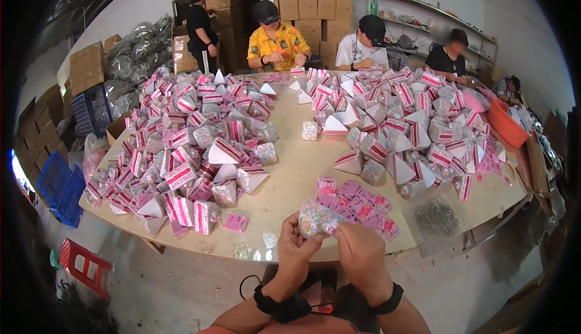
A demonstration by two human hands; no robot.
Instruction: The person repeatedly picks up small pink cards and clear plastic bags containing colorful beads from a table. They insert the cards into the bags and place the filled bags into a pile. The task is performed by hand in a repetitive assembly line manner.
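Observation:
Over the table's near edge, my left hand (293, 250) grips a cake-slice-shaped piece (319, 219) covered in pastel sprinkle dots, thumb in front and fingers behind. My right hand (364, 252) pinches the right end of the same piece, which seems to be in see-through wrap. Just beyond my hands lies a loose heap of pink printed cards (358, 204). To its right rests a see-through bag of small metal pieces (437, 216), too fine to name. A single pink card (235, 222) lies left of my left hand.
Big piles of pink-and-white cake-slice pieces cover the table's left (181, 146) and right (405, 122). Several people work across the table (290, 176). An orange basin (507, 122) stands at right; a blue crate (60, 188) and red stool (85, 267) are at left.

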